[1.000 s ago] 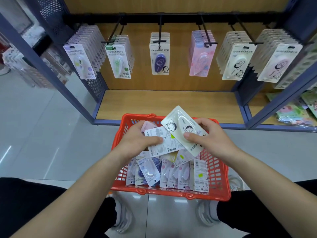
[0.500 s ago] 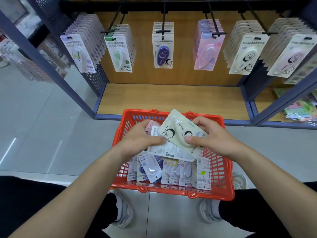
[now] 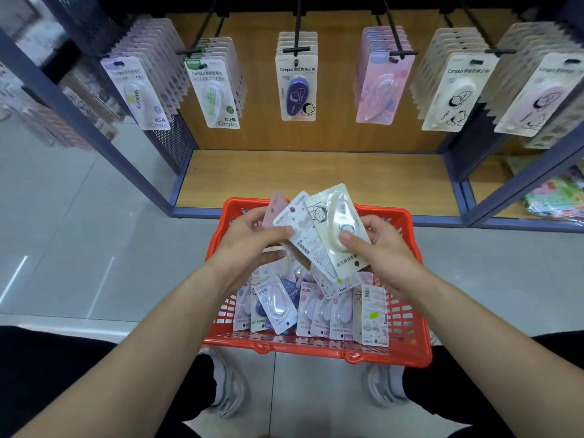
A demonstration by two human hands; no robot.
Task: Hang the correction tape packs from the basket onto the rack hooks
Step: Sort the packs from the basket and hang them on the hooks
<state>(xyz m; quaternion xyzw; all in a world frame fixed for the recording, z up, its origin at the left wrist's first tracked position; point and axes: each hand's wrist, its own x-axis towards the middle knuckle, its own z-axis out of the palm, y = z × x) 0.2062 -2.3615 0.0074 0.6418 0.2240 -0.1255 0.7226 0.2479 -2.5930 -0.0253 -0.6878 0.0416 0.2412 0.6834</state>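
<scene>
An orange basket [image 3: 407, 349] on the floor holds several correction tape packs [image 3: 311, 306]. Over it, my left hand [image 3: 249, 245] grips a fan of packs: a pink one [image 3: 274, 208] behind and a white one [image 3: 298, 227] seen from its printed back. My right hand [image 3: 384, 248] holds a cream pack [image 3: 339, 229] with a cartoon face, thumb on its blister. On the rack above, black hooks carry rows of packs: lilac [image 3: 136, 93], green [image 3: 216, 91], navy [image 3: 296, 86], pink [image 3: 380, 86], cream [image 3: 455, 90] and pale pink [image 3: 537, 96].
A wooden shelf board [image 3: 316, 181] lies under the hooks inside a blue metal frame [image 3: 132, 172]. Grey floor tiles [image 3: 79, 248] spread to the left. A neighbouring bay at right holds colourful goods [image 3: 556, 197]. My knees and white shoes [image 3: 227, 387] flank the basket.
Both hands have lifted the held packs higher over the basket's far rim and turned them more upright. The view has closed in on the rack.
</scene>
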